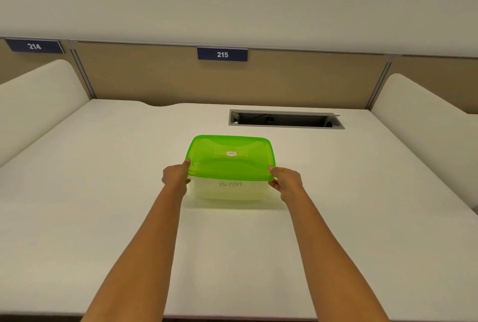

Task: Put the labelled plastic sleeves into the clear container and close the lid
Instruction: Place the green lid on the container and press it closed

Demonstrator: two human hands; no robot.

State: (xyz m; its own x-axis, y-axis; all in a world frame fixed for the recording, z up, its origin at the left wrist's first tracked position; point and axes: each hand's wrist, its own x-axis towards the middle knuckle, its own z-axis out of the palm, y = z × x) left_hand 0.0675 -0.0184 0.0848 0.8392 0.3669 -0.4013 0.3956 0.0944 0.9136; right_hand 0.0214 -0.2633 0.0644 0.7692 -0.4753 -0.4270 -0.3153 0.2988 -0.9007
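Head view: our left hand (176, 176) and right hand (285, 182) pinch the lid's (230, 157) near corners on the container (230, 191); we should press evenly until it seats.

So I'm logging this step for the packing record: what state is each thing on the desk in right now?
green lid: sitting on top of the container, held at both near corners.
clear container: upright on the desk, lid on; contents too faint to tell.
left hand: grip closed on the lid's near left corner.
right hand: grip closed on the lid's near right corner.
desk cable hatch: open.
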